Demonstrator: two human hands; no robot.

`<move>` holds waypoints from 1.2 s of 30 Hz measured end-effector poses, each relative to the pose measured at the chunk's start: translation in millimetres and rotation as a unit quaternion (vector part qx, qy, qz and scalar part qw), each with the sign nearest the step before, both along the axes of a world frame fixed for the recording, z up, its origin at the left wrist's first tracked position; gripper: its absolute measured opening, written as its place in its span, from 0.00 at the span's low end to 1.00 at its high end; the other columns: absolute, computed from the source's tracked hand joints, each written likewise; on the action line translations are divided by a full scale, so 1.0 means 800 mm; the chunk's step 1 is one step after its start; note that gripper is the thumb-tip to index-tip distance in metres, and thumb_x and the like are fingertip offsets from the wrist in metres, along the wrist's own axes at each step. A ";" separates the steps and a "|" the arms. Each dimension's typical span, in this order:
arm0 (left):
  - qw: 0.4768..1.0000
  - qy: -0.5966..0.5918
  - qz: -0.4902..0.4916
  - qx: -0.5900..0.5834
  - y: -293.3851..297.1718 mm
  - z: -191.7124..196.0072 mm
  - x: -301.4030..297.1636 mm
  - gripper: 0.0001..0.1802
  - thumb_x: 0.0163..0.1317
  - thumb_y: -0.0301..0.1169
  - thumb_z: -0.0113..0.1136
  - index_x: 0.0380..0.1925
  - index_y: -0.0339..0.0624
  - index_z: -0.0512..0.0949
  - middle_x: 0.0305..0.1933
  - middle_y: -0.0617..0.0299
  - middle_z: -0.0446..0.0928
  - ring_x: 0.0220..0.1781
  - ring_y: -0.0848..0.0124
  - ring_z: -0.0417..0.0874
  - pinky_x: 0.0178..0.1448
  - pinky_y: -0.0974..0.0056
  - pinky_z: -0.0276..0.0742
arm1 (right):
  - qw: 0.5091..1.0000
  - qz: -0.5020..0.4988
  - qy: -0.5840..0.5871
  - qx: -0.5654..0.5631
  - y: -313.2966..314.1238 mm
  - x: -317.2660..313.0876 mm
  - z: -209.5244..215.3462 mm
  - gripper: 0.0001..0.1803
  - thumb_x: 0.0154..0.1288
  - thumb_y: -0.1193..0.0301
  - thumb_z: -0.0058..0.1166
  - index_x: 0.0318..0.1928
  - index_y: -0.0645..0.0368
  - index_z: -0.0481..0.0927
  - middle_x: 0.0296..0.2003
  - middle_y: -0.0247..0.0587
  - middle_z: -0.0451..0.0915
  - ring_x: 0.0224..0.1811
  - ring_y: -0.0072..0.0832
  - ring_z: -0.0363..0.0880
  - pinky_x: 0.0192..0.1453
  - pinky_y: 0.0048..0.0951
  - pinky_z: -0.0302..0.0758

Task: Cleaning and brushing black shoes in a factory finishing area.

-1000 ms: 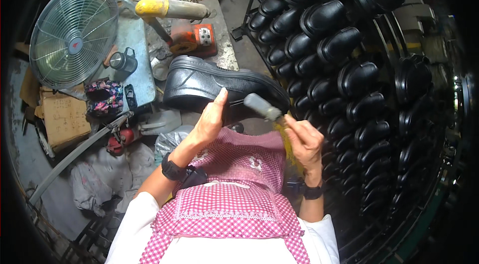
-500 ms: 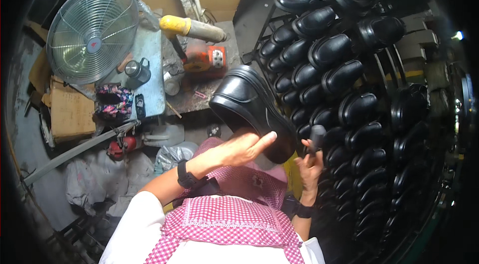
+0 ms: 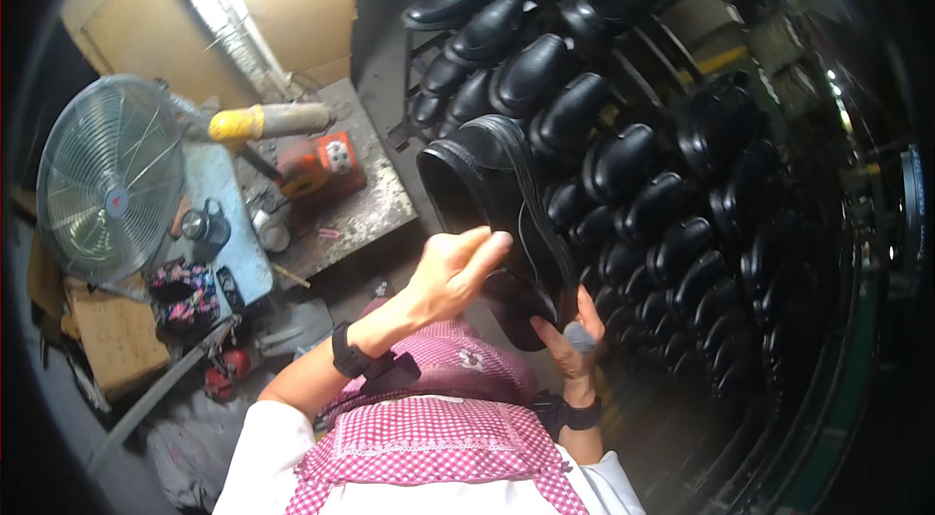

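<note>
A black leather shoe [image 3: 484, 186] is held up in front of me, its opening turned toward me and its sole to the right. My left hand [image 3: 454, 271] grips its side from the left, fingers pressed on the leather. Below the heel, my right hand [image 3: 568, 341] props the shoe from underneath and is closed round a brush, of which only a grey end [image 3: 581, 336] shows. I wear a dark watch on each wrist and a pink checked apron [image 3: 429, 437].
A tall rack [image 3: 633, 165] packed with several black shoes fills the right side, close behind the held shoe. At left stand a round fan [image 3: 107, 179], a bench [image 3: 365, 213] with an orange tool [image 3: 326, 165] and a yellow-capped cylinder [image 3: 263, 121], and a cardboard box [image 3: 117, 345].
The shoe has gone from lying flat before me to being lifted and turned toward the rack on the right. Both hands moved with it, and my head turned right.
</note>
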State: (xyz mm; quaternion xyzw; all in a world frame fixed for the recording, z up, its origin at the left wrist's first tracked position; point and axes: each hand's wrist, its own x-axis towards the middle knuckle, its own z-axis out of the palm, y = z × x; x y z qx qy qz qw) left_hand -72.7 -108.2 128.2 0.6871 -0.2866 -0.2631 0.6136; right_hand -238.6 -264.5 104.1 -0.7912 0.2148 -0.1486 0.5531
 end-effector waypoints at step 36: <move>0.909 0.385 0.147 0.060 0.159 -0.221 0.033 0.19 0.64 0.39 0.41 0.45 0.34 0.69 0.36 0.52 0.78 0.28 0.70 0.80 0.32 0.69 0.76 | 0.779 -0.444 -0.349 0.271 -0.190 0.182 0.077 0.23 0.51 0.62 0.60 0.40 0.52 0.60 0.18 0.31 0.59 0.10 0.18 0.56 0.12 0.17 0.57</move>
